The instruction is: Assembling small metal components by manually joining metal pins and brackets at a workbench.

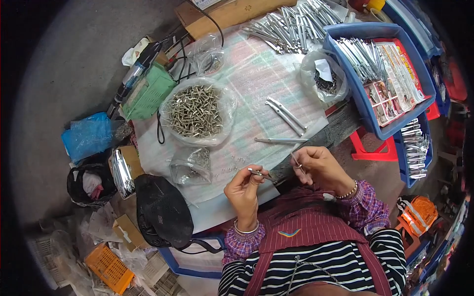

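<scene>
Over the near edge of the worktable, my left hand (pixel 243 193) pinches a small shiny metal piece (pixel 255 171) between thumb and fingers. To its right, my right hand (pixel 322 168) is closed around a slim metal piece (pixel 296 161), partly covered by the fingers. Just beyond the hands a single metal bar (pixel 281 140) lies crosswise on the sheet. Farther off, a pair of metal bars (pixel 286 116) with holed ends rests side by side. Left of them stands a clear bag of metal pins (pixel 195 111). Tiny loose parts (pixel 237 162) are scattered near my left hand.
Metal bars (pixel 301 24) are heaped at the far edge. At right, a blue tray (pixel 382 130) overhangs a red stool (pixel 373 147); beside it sits a bag of dark small parts (pixel 326 86). A black cap (pixel 163 209) and a small parts bag (pixel 190 165) lie left.
</scene>
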`<state>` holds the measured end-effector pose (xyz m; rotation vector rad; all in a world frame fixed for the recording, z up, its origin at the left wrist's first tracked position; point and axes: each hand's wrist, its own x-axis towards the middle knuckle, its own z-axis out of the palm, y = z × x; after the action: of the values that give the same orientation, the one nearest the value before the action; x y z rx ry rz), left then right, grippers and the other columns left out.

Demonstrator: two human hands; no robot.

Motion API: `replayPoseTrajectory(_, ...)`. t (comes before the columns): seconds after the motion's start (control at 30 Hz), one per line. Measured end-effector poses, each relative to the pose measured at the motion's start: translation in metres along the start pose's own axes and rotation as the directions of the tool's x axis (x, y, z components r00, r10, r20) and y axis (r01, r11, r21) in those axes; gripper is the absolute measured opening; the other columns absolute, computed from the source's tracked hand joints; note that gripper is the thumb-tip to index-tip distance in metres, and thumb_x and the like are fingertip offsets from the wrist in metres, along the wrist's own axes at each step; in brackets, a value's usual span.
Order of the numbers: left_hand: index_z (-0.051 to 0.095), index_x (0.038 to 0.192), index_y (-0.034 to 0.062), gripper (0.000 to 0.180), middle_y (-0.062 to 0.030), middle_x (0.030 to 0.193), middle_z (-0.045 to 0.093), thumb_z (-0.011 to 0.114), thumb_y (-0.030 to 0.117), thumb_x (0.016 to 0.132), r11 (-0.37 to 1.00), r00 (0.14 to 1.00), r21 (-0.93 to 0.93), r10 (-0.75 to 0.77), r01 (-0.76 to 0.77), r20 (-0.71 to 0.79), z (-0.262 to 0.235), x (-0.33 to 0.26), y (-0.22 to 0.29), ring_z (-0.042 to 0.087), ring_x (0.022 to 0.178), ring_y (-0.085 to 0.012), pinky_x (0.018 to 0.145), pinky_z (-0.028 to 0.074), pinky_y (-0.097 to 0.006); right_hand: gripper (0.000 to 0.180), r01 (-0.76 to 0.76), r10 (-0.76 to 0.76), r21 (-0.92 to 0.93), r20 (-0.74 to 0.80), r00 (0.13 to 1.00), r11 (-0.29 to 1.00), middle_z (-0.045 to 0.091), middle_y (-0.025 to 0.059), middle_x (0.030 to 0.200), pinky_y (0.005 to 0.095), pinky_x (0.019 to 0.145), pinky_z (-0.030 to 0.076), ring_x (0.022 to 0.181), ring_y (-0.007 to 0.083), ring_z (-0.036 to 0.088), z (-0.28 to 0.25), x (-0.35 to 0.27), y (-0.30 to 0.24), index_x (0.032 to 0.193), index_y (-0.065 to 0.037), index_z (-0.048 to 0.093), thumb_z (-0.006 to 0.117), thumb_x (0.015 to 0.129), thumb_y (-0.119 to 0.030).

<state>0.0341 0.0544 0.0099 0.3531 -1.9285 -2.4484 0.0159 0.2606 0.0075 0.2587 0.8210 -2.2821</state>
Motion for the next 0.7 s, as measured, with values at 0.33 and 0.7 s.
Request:
replayPoseTrajectory(0.33,0.061,0.093,-0.0062,0.016,-0.0117,0.079,0.064,0.064,0.007,0.083,1.0,1.0,0.001,-0.015,0.015,0.017,0.002,-0.002,-0.003,0.058,0.069,-0.0128,0.061,0.046,-0.022,0.02,0.163,-0.264,-0.404,-0.208,0.942,0.9,0.064,0.0045,0.08,0.0171,0.053,0.042,0.062,0.0046,0.054,0.016,-0.007,0.002,0.096,0.001,0.062,0.067,0.081,-0.011)
replayPoseTrajectory(0.7,0.062,0.093,-0.005,0.015,-0.0112,0.08,0.064,0.064,0.006,0.083,0.999,0.997,-0.007,-0.043,0.044,0.056,0.009,-0.007,-0.001,0.06,0.071,-0.0138,0.062,0.046,-0.022,0.016,0.337,-0.557,-0.883,0.11,0.823,0.325,0.062,0.0064,0.086,0.0239,0.066,0.046,0.079,0.0133,0.06,0.028,-0.009,-0.005,0.093,0.001,0.064,0.064,0.076,-0.001)
